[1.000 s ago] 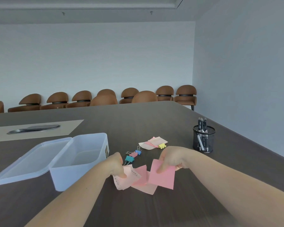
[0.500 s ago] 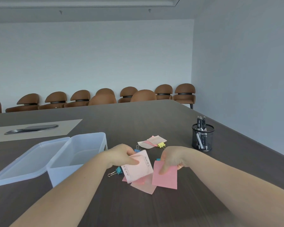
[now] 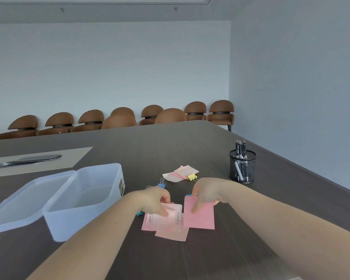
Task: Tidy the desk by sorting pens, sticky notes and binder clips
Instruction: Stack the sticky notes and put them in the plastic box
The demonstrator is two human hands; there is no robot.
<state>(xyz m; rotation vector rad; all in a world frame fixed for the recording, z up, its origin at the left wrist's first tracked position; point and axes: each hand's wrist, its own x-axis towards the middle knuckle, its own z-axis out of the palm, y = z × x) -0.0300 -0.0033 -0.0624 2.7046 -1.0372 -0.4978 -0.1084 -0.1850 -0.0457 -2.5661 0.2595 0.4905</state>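
Pinching a pink sticky note [image 3: 199, 216] is the right hand [image 3: 207, 191], while pale notes [image 3: 164, 218] beside it are gripped by the left hand [image 3: 153, 201].

Matt paper sticky notes [image 3: 199, 216], frosted plastic box [image 3: 85, 199], black metal-mesh pen cup [image 3: 242, 166], seemingly wood-grain matt table [image 3: 170, 146].

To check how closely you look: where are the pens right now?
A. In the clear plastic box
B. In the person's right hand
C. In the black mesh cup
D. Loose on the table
C: the pens stand upright in the black mesh cup.
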